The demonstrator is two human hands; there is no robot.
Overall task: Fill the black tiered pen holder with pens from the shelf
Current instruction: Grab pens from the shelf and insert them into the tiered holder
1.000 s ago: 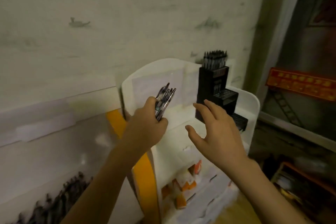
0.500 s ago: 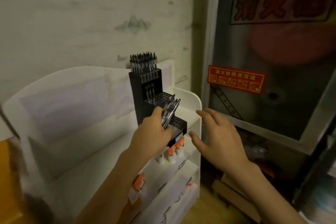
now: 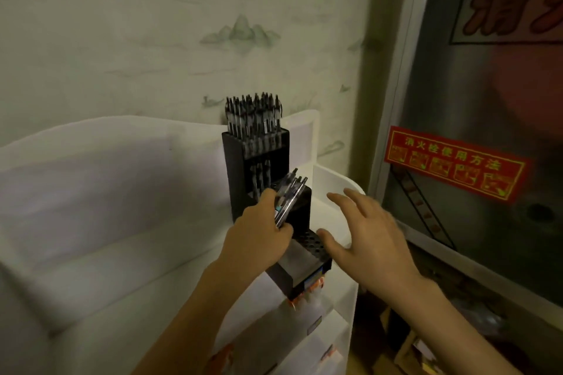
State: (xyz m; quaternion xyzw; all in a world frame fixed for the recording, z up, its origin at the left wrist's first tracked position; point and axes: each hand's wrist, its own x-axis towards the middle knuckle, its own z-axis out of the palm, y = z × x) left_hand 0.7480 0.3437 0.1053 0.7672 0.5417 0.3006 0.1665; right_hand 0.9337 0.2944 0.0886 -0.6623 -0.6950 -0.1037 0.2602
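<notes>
Now the left hand (image 3: pixel 259 240), clenching a bundle of clear-barrelled pens (image 3: pixel 289 199), is arriving over the black tiered plastic pen holder (image 3: pixel 300 256), having swung in from the left; slotting seems next. At three o'clock, the right hand (image 3: pixel 370 240) is hovering spread. Beyond, the top tier's pens (image 3: pixel 254 119) are crowding the white shelf (image 3: pixel 335 186).

Support: white tiered display shelf (image 3: pixel 341 189), centre to lower right of the frame.
Top step: black tiered pen holder (image 3: pixel 259 173) stands upright.
Lower steps: small orange-and-white items (image 3: pixel 307 289), blurred.
</notes>
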